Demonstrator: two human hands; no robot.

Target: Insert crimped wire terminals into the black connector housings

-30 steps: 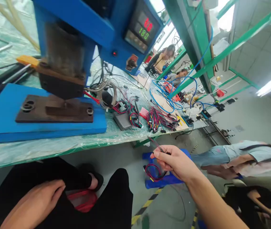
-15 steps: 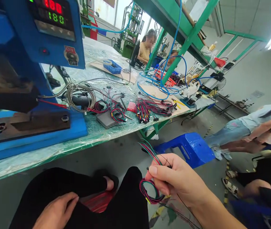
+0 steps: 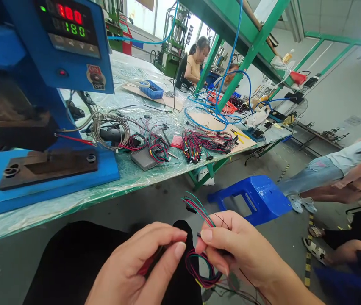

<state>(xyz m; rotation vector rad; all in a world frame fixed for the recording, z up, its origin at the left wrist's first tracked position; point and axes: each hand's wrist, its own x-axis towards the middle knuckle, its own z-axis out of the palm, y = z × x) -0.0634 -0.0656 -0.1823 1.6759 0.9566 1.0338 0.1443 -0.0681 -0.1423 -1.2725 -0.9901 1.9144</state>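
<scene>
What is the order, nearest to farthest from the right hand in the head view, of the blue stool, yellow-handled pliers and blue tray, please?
From the right hand:
1. Blue stool, on the floor.
2. Yellow-handled pliers, on the cardboard sheet.
3. Blue tray, farther along the bench.

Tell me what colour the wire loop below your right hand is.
The wire loop below the right hand shows red and green strands, best seen in the head view.
</scene>
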